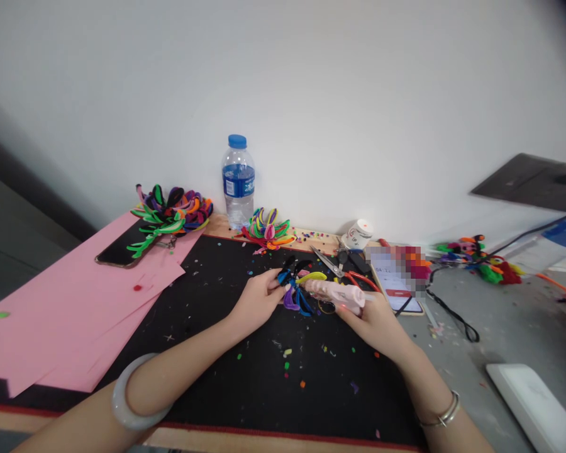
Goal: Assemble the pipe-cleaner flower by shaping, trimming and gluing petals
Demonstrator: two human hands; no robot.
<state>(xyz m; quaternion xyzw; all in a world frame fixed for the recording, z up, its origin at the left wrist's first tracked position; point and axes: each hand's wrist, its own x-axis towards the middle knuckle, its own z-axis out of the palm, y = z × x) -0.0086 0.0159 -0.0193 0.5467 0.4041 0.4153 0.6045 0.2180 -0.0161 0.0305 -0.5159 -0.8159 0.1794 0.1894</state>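
Observation:
My left hand pinches a pipe-cleaner flower with black, blue, purple and yellow loops, just above the black mat. In my right hand is a pale pink hot glue gun, its nozzle pointing left at the flower's middle. Whether the nozzle touches the loops I cannot tell. Behind the glue gun lie scissors with the blades partly apart, and red-handled pliers seem to lie beside them.
A water bottle stands against the wall, between pipe-cleaner bundles. Pink sheets and a dark phone lie left. On the right are a lit phone, a paper cup, black cord and a white box-like object.

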